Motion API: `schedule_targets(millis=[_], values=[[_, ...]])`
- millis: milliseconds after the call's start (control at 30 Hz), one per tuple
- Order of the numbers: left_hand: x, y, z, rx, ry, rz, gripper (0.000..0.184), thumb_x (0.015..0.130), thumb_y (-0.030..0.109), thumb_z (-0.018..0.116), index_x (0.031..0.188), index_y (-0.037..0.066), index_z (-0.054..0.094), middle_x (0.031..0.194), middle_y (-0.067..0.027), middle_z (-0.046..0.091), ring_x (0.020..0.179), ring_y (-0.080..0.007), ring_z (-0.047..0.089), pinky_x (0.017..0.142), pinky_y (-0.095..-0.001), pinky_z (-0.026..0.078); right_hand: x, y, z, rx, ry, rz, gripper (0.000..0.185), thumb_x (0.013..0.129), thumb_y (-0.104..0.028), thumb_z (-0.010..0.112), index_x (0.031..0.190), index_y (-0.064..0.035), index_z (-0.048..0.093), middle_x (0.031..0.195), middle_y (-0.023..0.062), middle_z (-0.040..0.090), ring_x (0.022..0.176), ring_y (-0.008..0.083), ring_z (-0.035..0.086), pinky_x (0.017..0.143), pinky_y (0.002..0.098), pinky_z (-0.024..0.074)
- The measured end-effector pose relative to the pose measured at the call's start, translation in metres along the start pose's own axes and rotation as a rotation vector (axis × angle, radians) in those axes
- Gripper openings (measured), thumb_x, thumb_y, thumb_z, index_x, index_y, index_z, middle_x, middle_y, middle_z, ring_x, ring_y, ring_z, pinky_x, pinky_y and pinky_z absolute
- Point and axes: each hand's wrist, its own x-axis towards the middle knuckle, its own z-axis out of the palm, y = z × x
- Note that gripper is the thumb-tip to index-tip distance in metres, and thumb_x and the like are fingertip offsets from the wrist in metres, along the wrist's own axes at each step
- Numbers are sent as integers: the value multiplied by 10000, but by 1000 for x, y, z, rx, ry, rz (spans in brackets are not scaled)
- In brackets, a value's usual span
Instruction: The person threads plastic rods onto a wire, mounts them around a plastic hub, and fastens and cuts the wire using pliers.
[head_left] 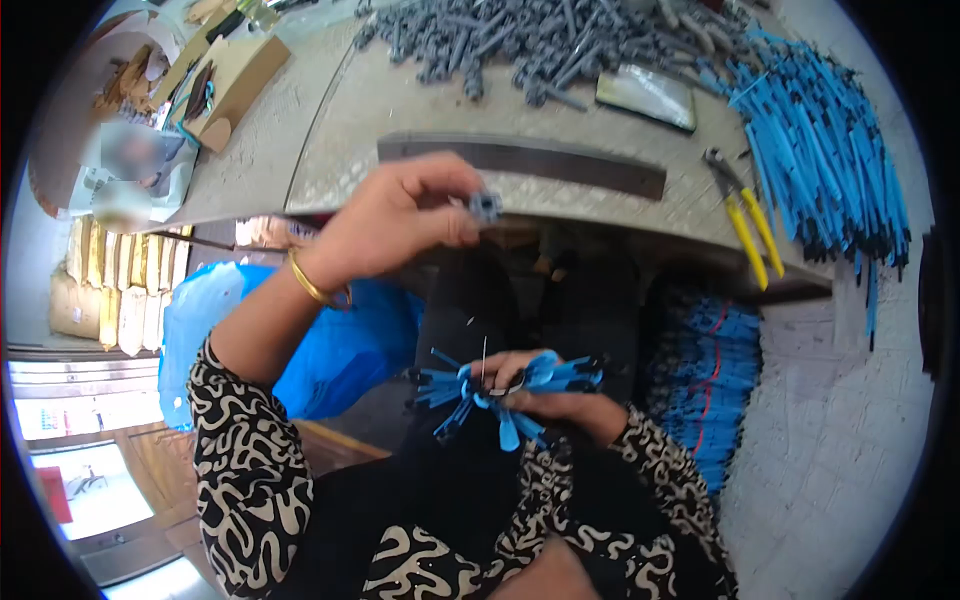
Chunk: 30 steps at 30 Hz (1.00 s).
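My left hand (395, 218) is raised at the table's front edge, with a small grey plastic part (486, 207) pinched between thumb and fingers. Lower down, over my lap, my right hand (560, 402) grips a cluster of blue strips (510, 428) with dark ends, which fan out in several directions. A thin, pale, needle-like piece (485, 352) stands up from the cluster. The fingers partly hide the middle of the cluster.
On the table (330, 150) lie a heap of grey parts (480, 40), a dark flat bar (520, 165), a phone-like slab (647, 97), yellow-handled pliers (745, 225) and a pile of blue strips (820, 150). More blue bundles (710, 380) stand below right; a blue bag (340, 350) is left.
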Motion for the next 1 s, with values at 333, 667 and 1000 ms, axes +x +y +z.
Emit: schedule_targets(millis=[333, 667, 1000], values=[[-81, -59, 43, -248, -149, -69, 189, 781, 10, 674, 963, -18, 630, 905, -55, 648, 844, -118, 625, 761, -252, 516, 7, 0, 20, -41, 51, 8, 259, 806, -219, 719, 969, -37, 634, 866, 43, 630, 808, 111, 584, 734, 272, 495], [-76, -63, 37, -300, -334, 16, 156, 751, -14, 687, 900, -19, 636, 939, -88, 631, 892, -150, 607, 820, -280, 485, 12, 0, 16, 54, 86, 209, 320, 782, -251, 729, 945, -4, 607, 826, 32, 600, 778, 124, 566, 699, 279, 481], [-73, -72, 36, -376, -357, 52, 143, 767, 37, 711, 879, 3, 628, 932, -81, 596, 886, -159, 596, 794, -285, 484, 16, 1, 19, 80, 113, 141, 271, 775, -150, 749, 973, -46, 597, 816, -14, 610, 754, 73, 561, 694, 235, 476]])
